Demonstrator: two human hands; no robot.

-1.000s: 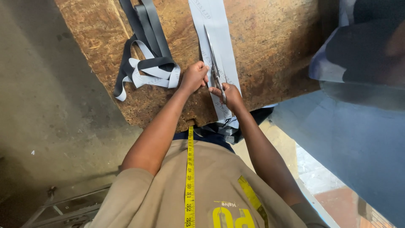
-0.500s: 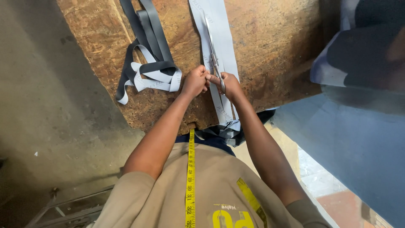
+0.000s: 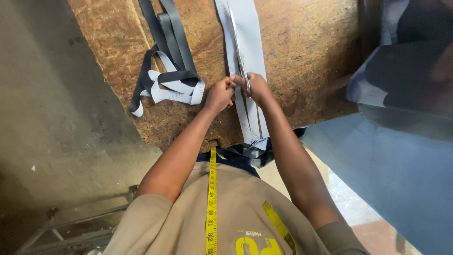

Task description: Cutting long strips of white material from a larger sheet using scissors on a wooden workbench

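Observation:
A long pale grey fabric strip (image 3: 250, 38) lies along the wooden board table (image 3: 306, 56) and hangs over its near edge. My right hand (image 3: 255, 87) grips the handles of metal scissors (image 3: 238, 52), whose blades point away along the strip. My left hand (image 3: 219, 94) sits just left of them, fingers closed and pinching the strip's left edge. The cut part of the strip runs back between my two hands toward my body.
A bundle of cut grey and dark strips (image 3: 170, 80) lies on the board to the left of my hands. A yellow tape measure (image 3: 212, 203) hangs down my chest. Blue fabric (image 3: 391, 165) lies at the right, and concrete floor (image 3: 52, 118) at the left.
Both hands and the scissors have moved farther away along the strip. The cut section behind them has grown longer.

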